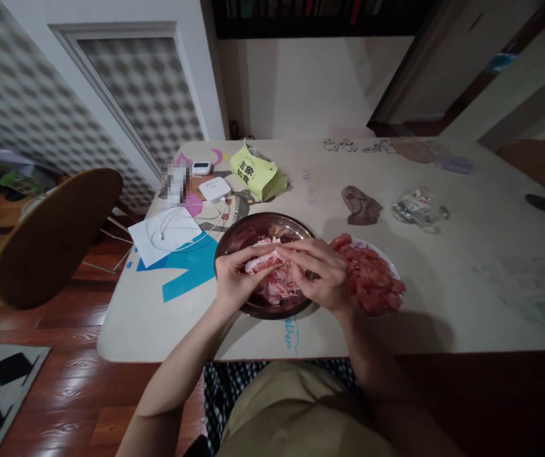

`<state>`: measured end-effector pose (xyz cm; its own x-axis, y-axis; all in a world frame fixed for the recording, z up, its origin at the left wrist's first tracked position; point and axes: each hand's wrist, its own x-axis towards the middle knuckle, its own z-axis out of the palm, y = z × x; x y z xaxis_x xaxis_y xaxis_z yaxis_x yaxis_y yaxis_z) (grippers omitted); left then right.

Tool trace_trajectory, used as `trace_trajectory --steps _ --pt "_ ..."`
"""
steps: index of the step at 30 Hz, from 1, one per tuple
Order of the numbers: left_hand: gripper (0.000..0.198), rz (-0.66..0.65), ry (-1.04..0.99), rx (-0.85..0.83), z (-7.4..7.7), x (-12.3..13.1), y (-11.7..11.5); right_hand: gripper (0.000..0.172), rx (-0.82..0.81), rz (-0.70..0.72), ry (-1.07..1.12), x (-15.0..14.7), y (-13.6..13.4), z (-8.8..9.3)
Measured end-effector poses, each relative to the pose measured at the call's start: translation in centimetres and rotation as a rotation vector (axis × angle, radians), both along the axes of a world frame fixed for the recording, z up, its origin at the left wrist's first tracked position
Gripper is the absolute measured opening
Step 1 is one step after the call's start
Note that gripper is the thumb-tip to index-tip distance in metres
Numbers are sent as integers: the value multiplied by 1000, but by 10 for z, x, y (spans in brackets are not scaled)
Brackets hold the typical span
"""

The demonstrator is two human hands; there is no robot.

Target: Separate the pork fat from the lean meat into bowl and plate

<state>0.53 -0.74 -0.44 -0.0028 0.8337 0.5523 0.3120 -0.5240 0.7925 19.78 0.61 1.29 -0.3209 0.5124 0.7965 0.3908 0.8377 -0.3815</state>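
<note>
A round metal bowl [303,222] stands near the table's front edge, with pale pink raw meat scraps [279,292] inside. Over it, my left hand [234,273] is closed on a piece of raw meat [259,262] streaked with white, thumb below and fingers above. My right hand [323,270] pinches the same piece from the other side, its fingertips close to those of the left. Just right of the bowl, partly behind my right hand and wrist, a white plate [393,261] bears a heap of redder raw meat [372,282].
A crumpled brown cloth [361,206] and a clear plastic wrapper [417,209] lie behind the plate. Beyond the bowl are a yellow-green bag [257,172], a white box with a cable [215,188] and white paper [165,235]. A wooden chair [58,235] stands left.
</note>
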Motion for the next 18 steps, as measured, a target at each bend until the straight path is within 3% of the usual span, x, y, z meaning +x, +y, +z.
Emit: trace_trajectory --steps 4,12,18 --pt "25 -1 12 -3 2 -1 1 46 -17 48 11 3 3 -1" --pt "19 -21 27 34 2 1 -1 29 -18 -42 122 -4 -1 0" --pt "13 -17 53 93 3 0 -4 21 -241 -107 284 -12 -12 3"
